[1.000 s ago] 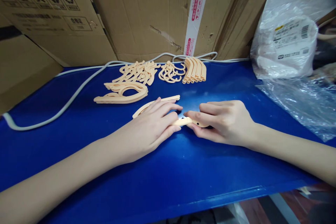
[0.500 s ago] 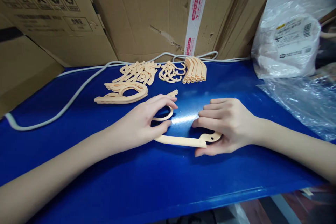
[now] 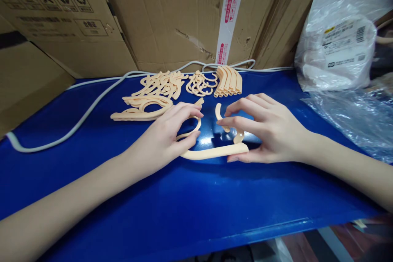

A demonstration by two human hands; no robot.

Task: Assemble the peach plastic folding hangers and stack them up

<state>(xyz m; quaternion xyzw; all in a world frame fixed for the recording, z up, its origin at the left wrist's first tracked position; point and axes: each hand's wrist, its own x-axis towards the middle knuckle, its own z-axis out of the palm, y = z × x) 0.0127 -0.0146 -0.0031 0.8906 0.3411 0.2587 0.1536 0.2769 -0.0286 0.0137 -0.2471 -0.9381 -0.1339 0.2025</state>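
My left hand has thumb and fingers closed around a beige plastic hanger piece, whose long bar runs right and whose inner loop shows in the grip. At the bar's right end, my right hand holds a small beige hanger hook between its fingers. The hook's holed base sits just above the bar end, while the right thumb lies beneath that end. Whether hook and bar are joined I cannot tell. Behind my left hand lie stacked folded hanger pieces.
Farther back are loose hanger arms, a heap of hooks and a row of curved hanger arms. A white cable crosses the blue table. Cardboard boxes stand behind; plastic-wrapped goods are at right.
My right hand has turned and its fingers have spread somewhat, exposing the hook's curve. The bar's right end has risen. My left hand has shifted slightly upward in view, keeping its grip.
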